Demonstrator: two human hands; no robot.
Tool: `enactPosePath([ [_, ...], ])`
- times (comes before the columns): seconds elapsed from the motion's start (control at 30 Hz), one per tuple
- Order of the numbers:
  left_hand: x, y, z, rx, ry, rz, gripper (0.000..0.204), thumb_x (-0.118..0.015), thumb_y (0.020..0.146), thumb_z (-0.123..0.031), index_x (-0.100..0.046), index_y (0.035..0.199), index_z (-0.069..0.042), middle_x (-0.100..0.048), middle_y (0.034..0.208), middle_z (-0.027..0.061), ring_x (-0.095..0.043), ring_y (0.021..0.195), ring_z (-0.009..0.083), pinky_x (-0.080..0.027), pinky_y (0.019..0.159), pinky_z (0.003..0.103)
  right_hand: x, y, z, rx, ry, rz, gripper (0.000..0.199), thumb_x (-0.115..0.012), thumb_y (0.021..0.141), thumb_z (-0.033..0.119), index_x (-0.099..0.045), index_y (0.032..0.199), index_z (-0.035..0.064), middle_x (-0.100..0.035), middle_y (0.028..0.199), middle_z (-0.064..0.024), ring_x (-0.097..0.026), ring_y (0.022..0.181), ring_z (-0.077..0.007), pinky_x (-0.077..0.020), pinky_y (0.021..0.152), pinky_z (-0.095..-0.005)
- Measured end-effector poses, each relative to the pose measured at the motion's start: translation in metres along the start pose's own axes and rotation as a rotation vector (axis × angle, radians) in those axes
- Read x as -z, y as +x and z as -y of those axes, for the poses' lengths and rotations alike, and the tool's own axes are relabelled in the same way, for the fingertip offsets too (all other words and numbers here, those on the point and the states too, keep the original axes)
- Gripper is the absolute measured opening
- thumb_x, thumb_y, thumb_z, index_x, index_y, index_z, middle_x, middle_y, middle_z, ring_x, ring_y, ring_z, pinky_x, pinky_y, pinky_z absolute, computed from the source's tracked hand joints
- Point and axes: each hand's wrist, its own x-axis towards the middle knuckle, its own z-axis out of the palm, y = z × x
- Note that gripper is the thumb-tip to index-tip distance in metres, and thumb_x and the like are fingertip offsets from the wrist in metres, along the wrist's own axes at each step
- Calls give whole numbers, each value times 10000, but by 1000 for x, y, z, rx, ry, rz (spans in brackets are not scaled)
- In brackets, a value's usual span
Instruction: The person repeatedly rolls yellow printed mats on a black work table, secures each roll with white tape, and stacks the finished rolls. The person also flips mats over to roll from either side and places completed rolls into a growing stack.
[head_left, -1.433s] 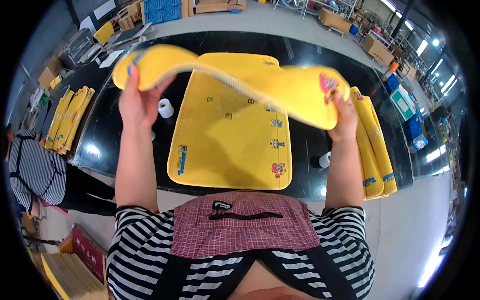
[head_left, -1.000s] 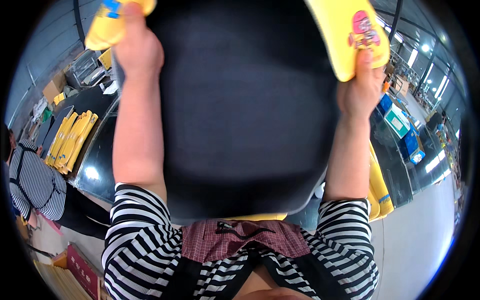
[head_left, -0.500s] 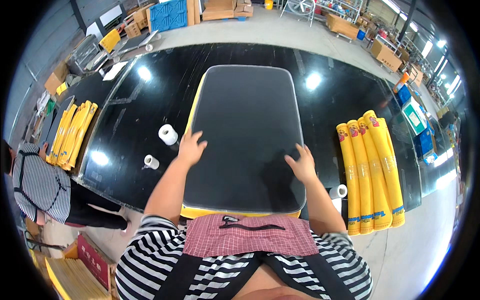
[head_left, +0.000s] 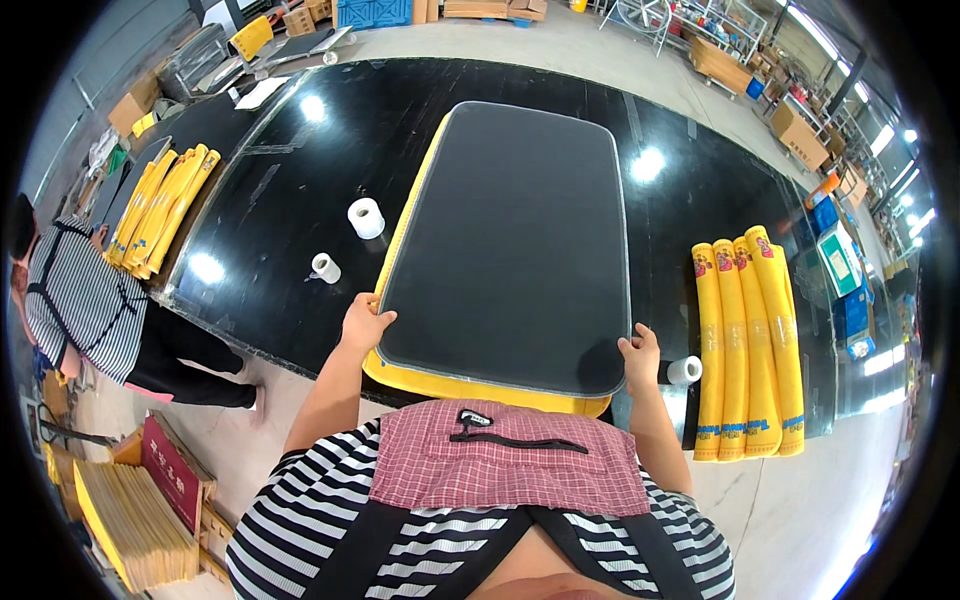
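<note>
A large black mat (head_left: 510, 250) with rounded corners and a pale grey rim lies flat before me. A yellow layer (head_left: 440, 381) shows beneath it along the left and near edges. My left hand (head_left: 364, 323) is closed at the mat's left edge close to the near corner, thumb on top and fingers partly hidden at the rim. At the right edge near the other corner, my right hand (head_left: 640, 356) pinches the rim between thumb and fingers.
The mat lies on a glossy black table (head_left: 290, 220). Left of it stand a white roll (head_left: 368, 224) and a smaller roll (head_left: 327, 268); another roll (head_left: 685, 371) is right. Several yellow rolled mats (head_left: 745, 350) lie far right. A co-worker (head_left: 85, 300) handles yellow rolls (head_left: 165, 210) at left.
My hands have gone from open above the mat's sides to closed on its edges, nearer me. The whole view has shifted, and more of the yellow layer shows along the near edge.
</note>
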Motion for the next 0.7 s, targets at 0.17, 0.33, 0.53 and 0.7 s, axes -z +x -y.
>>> enactPosePath([
  [0.17,6,-16,-9,-142,63,112,378,-755,920,-241,-668,1178,21,-739,1073,245,-714,1043,391,-550,930,447,-1,-26,-11,50,-11,2,613,-727,908,39,-489,1467,-35,-704,1200,-164,-694,1040,-230,-556,898,-347],
  [0.33,11,-29,-3,-216,186,-57,279,-690,954,-213,-660,1054,46,-713,1047,286,-682,1038,457,-532,908,495,0,-38,-18,114,-18,119,655,-724,889,10,-443,1478,-45,-705,1265,-208,-693,1159,-240,-529,977,-338],
  [0.53,18,-37,41,-287,272,-80,301,-725,938,-244,-656,985,45,-703,958,271,-678,945,461,-526,855,509,-13,-78,-29,288,5,60,769,-701,892,-32,-343,1573,-12,-650,1365,-241,-634,1287,-277,-475,1082,-357],
  [0.7,12,-47,44,-80,78,-61,344,-752,941,-254,-646,1065,48,-686,1083,257,-681,994,397,-524,884,463,0,-80,-28,381,-180,125,581,-691,920,11,-553,1484,30,-656,1376,-227,-611,1324,-271,-457,1116,-347],
])
